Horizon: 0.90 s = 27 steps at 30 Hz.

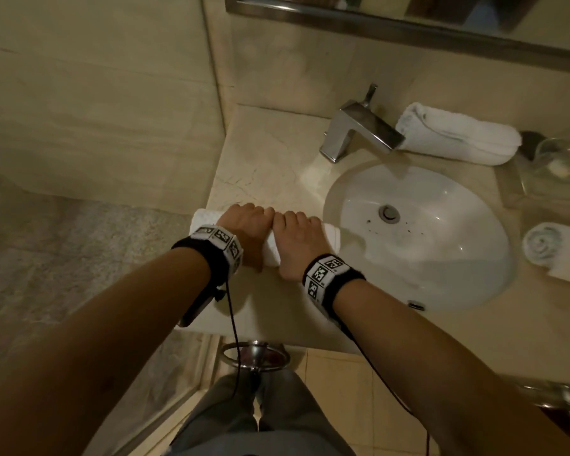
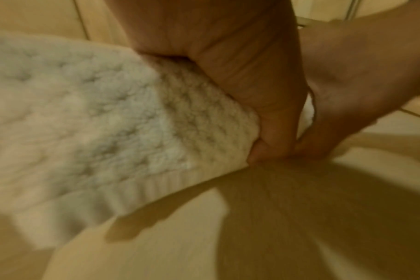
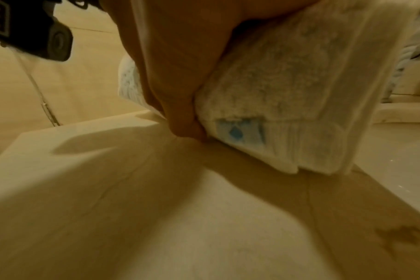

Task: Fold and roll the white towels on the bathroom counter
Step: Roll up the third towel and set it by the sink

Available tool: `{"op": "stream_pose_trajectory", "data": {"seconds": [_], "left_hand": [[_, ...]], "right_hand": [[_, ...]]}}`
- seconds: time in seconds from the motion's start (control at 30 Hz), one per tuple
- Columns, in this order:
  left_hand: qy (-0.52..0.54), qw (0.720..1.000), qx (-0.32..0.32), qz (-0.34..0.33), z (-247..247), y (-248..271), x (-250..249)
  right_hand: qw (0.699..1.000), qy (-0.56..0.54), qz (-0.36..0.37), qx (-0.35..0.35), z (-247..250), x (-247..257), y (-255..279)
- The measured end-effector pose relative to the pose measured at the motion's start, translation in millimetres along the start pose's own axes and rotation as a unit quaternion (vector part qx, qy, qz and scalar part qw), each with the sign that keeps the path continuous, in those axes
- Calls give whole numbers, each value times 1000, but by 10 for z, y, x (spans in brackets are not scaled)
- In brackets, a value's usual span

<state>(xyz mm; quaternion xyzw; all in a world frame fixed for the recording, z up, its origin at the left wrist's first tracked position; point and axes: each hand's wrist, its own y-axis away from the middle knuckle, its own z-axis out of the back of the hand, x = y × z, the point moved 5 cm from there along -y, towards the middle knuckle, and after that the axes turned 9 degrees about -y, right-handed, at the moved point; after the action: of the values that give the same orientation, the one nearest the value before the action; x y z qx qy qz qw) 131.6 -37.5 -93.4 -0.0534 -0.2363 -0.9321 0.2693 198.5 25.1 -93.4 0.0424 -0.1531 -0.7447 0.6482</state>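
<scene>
A white towel (image 1: 270,246) lies as a thick roll on the beige counter (image 1: 264,159), left of the sink. My left hand (image 1: 247,222) and right hand (image 1: 297,238) sit side by side on top of it, fingers curled over its far side and thumbs tucked under the near side. The left wrist view shows the textured towel (image 2: 96,117) with my left thumb (image 2: 271,132) pressed at its edge. In the right wrist view the towel (image 3: 288,98) shows folded layers and a blue label, with my right hand (image 3: 180,75) wrapped round it.
A rolled white towel (image 1: 458,134) lies behind the chrome faucet (image 1: 359,126). Another rolled towel (image 1: 553,248) rests right of the white sink (image 1: 458,274). Glassware (image 1: 560,159) stands at the far right. A metal ring (image 1: 254,355) hangs under the counter's front edge.
</scene>
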Motion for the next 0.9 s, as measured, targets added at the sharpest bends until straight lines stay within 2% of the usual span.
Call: {"op": "stream_pose_trajectory", "data": {"seconds": [0.13,0.33,0.6,0.9], "left_hand": [[-47,997,-68,-7,-64,180,-53],[-47,997,-55,6,21,83,-15],[-66,990,-124,30,618,-321,514],[-86,986,-135,38,943,-1147,1341]], "right_hand": [[999,-17,4,28,68,-20,-87],[998,-40,10,57,182,-133,-181],[999,-21,22,-16,807,-359,-739],[997,-15,30,-74,1292,-532,-1794]]}}
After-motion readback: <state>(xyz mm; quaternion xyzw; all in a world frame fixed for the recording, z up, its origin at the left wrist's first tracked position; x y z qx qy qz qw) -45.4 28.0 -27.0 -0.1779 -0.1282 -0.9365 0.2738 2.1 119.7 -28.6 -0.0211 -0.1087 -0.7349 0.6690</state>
